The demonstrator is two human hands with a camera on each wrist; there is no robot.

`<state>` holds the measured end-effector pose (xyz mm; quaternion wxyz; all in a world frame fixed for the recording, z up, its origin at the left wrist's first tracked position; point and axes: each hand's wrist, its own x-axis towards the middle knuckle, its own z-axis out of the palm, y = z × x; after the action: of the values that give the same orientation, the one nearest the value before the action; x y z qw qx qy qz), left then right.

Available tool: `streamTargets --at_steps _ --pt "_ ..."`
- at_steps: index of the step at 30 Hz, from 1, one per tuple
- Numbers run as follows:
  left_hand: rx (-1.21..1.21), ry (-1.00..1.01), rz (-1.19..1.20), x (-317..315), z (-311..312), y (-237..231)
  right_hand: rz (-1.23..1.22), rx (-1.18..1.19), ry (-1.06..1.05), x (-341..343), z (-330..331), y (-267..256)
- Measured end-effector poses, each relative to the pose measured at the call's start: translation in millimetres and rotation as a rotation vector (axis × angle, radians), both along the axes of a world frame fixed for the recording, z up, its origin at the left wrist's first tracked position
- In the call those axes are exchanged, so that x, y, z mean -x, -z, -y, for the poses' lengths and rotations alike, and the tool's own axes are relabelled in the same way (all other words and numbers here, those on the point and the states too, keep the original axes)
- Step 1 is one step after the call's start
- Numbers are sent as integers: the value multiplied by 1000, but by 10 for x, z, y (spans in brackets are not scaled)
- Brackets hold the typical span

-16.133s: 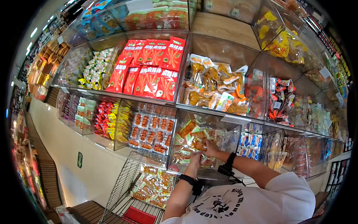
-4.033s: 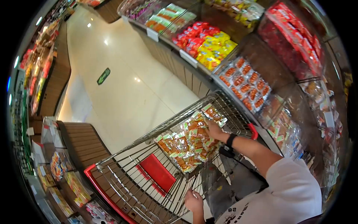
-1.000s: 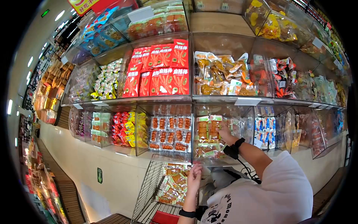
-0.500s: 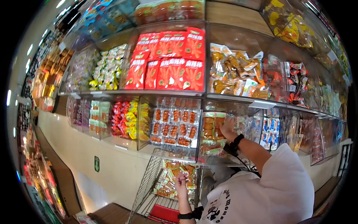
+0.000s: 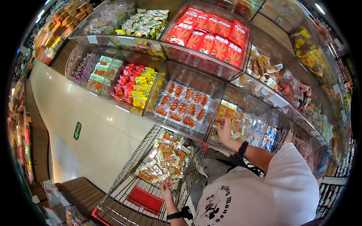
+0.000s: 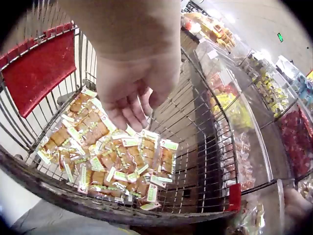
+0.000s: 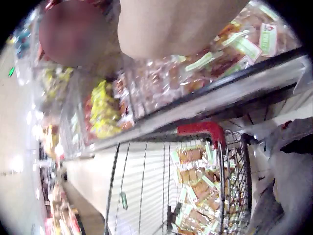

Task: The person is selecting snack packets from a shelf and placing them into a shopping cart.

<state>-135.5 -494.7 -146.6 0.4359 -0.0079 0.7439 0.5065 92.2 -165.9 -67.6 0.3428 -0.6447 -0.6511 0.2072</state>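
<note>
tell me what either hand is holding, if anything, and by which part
The left hand holds nothing visible; whether the right hand holds anything cannot be told.

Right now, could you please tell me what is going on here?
A person in a white shirt is at a shop display, reaching both ways. Their right hand is at a clear bin with green-labelled packets in it; whether it holds one is hard to tell. Their left hand is over a shopping cart, fingers loosely curled and seemingly holding nothing, near a pile of similar packets already in the cart.
</note>
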Motion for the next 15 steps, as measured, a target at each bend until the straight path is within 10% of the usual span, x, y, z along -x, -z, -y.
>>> streamTargets --at_steps 9,15 --pt "36 53 131 72 8 -188 515 131 355 -349 -603 541" --pt "62 139 129 3 -289 -231 596 595 -167 -151 -643 499"
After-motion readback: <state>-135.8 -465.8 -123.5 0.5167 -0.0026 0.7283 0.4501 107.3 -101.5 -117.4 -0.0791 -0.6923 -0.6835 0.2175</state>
